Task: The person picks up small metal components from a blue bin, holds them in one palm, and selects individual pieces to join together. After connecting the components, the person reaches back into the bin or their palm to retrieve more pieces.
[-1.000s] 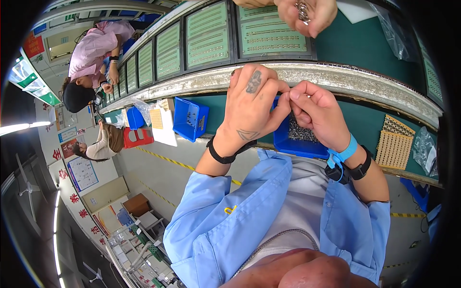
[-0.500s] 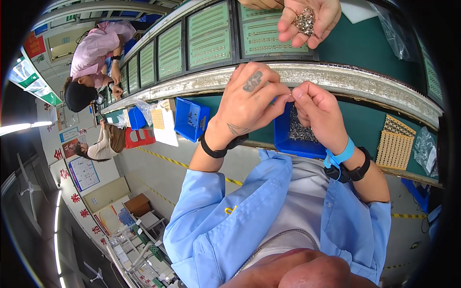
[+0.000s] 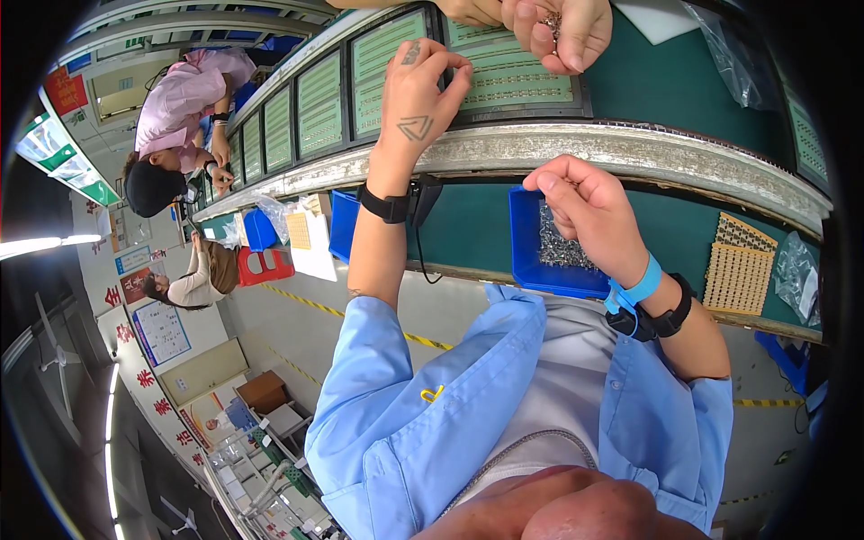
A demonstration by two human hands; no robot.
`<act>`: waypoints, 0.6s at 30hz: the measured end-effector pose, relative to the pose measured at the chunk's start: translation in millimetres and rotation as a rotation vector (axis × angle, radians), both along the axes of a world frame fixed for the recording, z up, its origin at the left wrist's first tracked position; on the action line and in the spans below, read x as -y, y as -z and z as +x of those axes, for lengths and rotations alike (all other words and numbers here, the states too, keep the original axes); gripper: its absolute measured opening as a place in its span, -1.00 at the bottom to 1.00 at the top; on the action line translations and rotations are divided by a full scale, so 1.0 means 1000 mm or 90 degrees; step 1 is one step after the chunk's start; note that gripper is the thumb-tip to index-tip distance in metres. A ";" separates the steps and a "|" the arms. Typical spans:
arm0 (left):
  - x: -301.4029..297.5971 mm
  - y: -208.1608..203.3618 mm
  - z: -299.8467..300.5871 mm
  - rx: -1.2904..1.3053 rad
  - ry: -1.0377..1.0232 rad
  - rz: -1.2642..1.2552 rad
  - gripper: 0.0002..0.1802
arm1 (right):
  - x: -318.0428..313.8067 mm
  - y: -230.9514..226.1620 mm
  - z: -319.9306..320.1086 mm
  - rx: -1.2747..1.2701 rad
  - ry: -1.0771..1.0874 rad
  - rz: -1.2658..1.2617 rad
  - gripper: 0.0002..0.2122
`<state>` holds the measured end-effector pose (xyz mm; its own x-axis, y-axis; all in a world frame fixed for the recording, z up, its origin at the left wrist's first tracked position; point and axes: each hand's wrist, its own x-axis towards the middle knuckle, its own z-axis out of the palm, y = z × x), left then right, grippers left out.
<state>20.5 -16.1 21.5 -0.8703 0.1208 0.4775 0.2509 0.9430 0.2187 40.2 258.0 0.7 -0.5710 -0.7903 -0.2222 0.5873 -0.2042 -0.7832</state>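
Observation:
My left hand (image 3: pixel 414 103) reaches over the row of green circuit boards (image 3: pixel 376 67) set in black frames. Its thumb and fingertips are pinched together at a board. Whatever they grip is too small to see. Above a blue bin (image 3: pixel 525 238) my right hand (image 3: pixel 589 216) hangs with its fingers curled in and thumb pressed to them. What it holds, if anything, is hidden. Small silvery metal parts (image 3: pixel 560 245) lie in that bin. Across the rail, a co-worker's hand (image 3: pixel 580 36) cups a pile of similar small parts (image 3: pixel 552 27).
A worn metal rail (image 3: pixel 648 142) runs between the boards and the near bench strip. Tan perforated panels (image 3: pixel 738 274) and a clear plastic bag (image 3: pixel 796 283) lie at right. Another blue bin (image 3: pixel 342 229) and a white sheet (image 3: pixel 312 256) are at left. A person in pink (image 3: pixel 180 103) works farther along.
My left hand has left my right hand's fingertips and moved up and left, across the rail onto the boards. My right hand stays over the bin. The co-worker's cupped hand has tilted and closed somewhat.

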 end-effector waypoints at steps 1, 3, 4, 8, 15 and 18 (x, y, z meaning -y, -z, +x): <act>0.001 0.001 -0.001 0.004 0.001 -0.029 -0.91 | 0.000 0.000 0.000 0.001 0.002 0.001 -0.82; 0.003 0.003 -0.004 0.009 0.002 -0.058 -0.91 | -0.001 0.001 -0.001 -0.005 0.002 -0.001 -0.83; 0.004 0.005 -0.005 0.016 0.007 -0.065 -0.91 | -0.001 0.001 0.000 -0.008 0.002 -0.003 -0.84; 0.005 0.007 -0.008 0.035 0.016 -0.081 -0.91 | 0.000 0.004 0.001 -0.023 0.006 0.002 -0.84; 0.005 0.009 -0.009 0.052 0.022 -0.092 -0.89 | 0.000 0.003 0.000 -0.006 0.002 0.003 -0.84; 0.008 0.012 -0.009 0.094 0.004 -0.119 -0.88 | 0.000 0.002 0.000 -0.012 0.003 0.002 -0.84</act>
<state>11.9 -23.7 9.9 -0.9278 0.2013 0.3141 0.2357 0.9689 0.0752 40.6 258.3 -1.6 -0.5788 -0.7868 -0.2143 0.5719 -0.2043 -0.7944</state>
